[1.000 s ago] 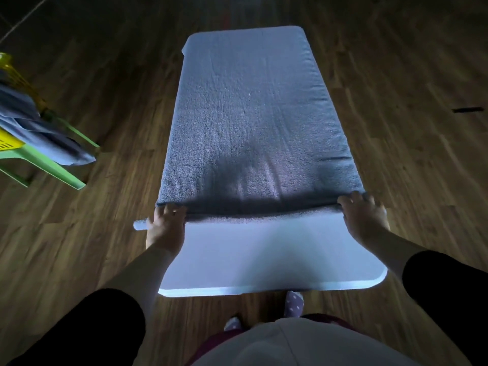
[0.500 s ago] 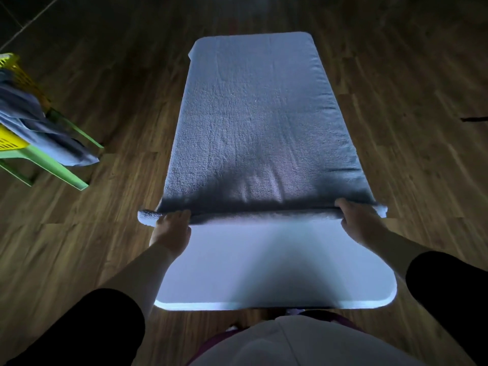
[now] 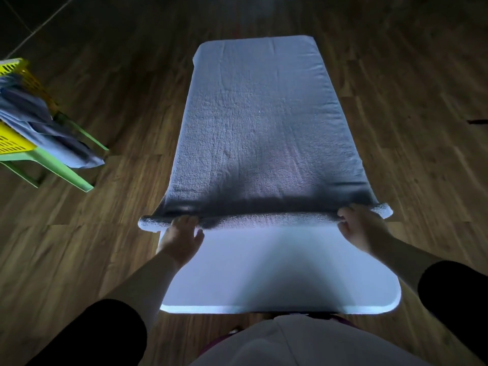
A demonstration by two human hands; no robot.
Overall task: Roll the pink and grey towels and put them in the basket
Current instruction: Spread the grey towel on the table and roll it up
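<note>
A grey towel (image 3: 264,122) lies lengthwise on a white tabletop (image 3: 277,273), its near end rolled. The grip of the left hand (image 3: 182,237) and right hand (image 3: 363,228) curls round the roll's ends. The cloth looks soft and limp, so it is best held near both edges.

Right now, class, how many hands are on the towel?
2. The left hand holds the rolled near edge of the towel close to its left end; the right hand holds the same roll close to its right end. Neither is hidden.

grey towel (image 3: 264,128), white table (image 3: 277,273), yellow basket (image 3: 14,143) (slotted sides), brown plank floor (image 3: 79,247)
</note>
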